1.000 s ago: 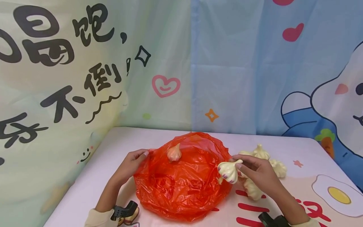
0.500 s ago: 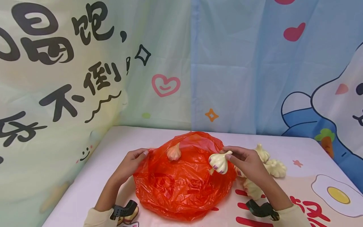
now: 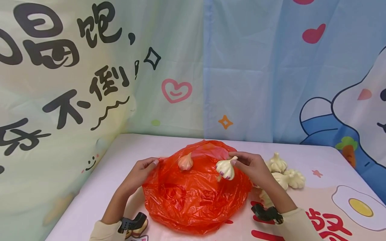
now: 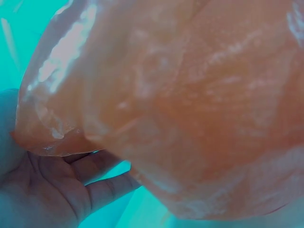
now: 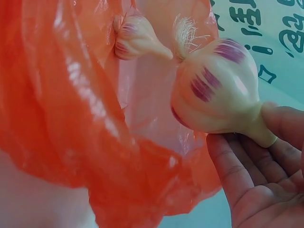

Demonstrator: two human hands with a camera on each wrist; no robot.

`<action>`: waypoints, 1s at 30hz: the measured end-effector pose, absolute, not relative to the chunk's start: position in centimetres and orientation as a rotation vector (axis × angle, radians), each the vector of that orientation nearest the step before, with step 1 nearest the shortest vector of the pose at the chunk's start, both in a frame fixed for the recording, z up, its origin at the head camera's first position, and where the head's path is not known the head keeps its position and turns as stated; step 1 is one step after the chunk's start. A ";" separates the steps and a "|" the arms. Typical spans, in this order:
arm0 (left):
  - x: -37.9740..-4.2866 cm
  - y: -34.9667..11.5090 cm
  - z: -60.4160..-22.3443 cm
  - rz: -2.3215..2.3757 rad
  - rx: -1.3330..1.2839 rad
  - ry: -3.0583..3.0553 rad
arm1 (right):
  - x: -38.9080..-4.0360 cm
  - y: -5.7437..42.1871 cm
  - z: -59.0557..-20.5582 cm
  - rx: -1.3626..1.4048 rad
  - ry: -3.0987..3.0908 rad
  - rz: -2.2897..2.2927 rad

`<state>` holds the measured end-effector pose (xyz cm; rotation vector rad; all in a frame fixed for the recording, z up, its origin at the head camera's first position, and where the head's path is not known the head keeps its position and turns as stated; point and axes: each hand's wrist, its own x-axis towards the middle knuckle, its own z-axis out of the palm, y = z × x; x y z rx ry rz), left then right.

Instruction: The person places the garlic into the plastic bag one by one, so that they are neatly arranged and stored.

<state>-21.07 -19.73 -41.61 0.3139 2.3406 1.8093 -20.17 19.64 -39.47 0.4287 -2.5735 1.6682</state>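
A red plastic bag point(image 3: 193, 204) lies spread with its mouth facing up in the head view. My left hand point(image 3: 141, 174) pinches the bag's left rim; in the left wrist view the bag film point(image 4: 204, 109) covers part of that hand. Between the thumb and fingers of my right hand point(image 3: 254, 169), the stem of a white garlic bulb point(image 3: 226, 169) with purple streaks is held over the bag's right side. Another garlic bulb point(image 3: 185, 162) is in the bag near its left back; the right wrist view shows this inner bulb point(image 5: 137, 38) beyond the held one.
Several more garlic bulbs point(image 3: 296, 179) sit in a cluster right of the bag, partly hidden by the right arm. The table point(image 3: 96, 194) has a printed cover, and a printed curtain point(image 3: 241, 83) hangs behind it.
My right hand has carried the garlic bulb leftward and slightly up, from the bag's right edge to over its opening. The left hand has stayed at the rim.
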 end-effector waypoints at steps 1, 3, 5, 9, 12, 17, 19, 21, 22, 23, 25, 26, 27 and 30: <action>-21.1 -19.7 -41.6 1.809 0.315 2.341 | -20.3 19.5 -39.5 0.444 -2.576 1.658; -21.1 -19.8 -41.6 1.808 0.317 2.341 | -20.5 19.2 -39.4 0.474 -2.575 1.637; -21.1 -19.8 -41.7 1.806 0.318 2.340 | -20.8 18.9 -39.3 0.501 -2.566 1.640; -21.2 -20.0 -41.7 1.802 0.309 2.343 | -21.4 18.1 -39.0 0.539 -2.546 1.677; -21.3 -20.0 -41.7 1.804 0.305 2.341 | -21.7 17.4 -38.8 0.555 -2.526 1.705; -21.2 -19.9 -41.7 1.806 0.307 2.339 | -22.3 16.5 -38.9 0.573 -2.493 1.738; -21.2 -19.9 -41.7 1.801 0.304 2.342 | -22.7 16.0 -39.0 0.584 -2.500 1.732; -21.2 -19.8 -41.7 1.795 0.303 2.348 | -23.0 15.6 -39.2 0.601 -2.508 1.725; -21.2 -19.8 -41.7 1.792 0.303 2.349 | -23.2 15.4 -39.3 0.608 -2.514 1.714; -21.2 -19.8 -41.7 1.792 0.304 2.350 | -23.3 15.2 -39.4 0.613 -2.521 1.705; -21.2 -19.8 -41.7 1.792 0.312 2.349 | -23.6 14.8 -39.7 0.620 -2.536 1.691; -21.2 -19.8 -41.7 1.795 0.313 2.346 | -23.7 14.6 -39.9 0.615 -2.550 1.677; -21.2 -19.8 -41.8 1.797 0.314 2.342 | -23.8 14.4 -40.1 0.613 -2.567 1.662; -21.3 -19.8 -41.9 1.794 0.319 2.340 | -24.2 13.9 -40.7 0.577 -2.617 1.641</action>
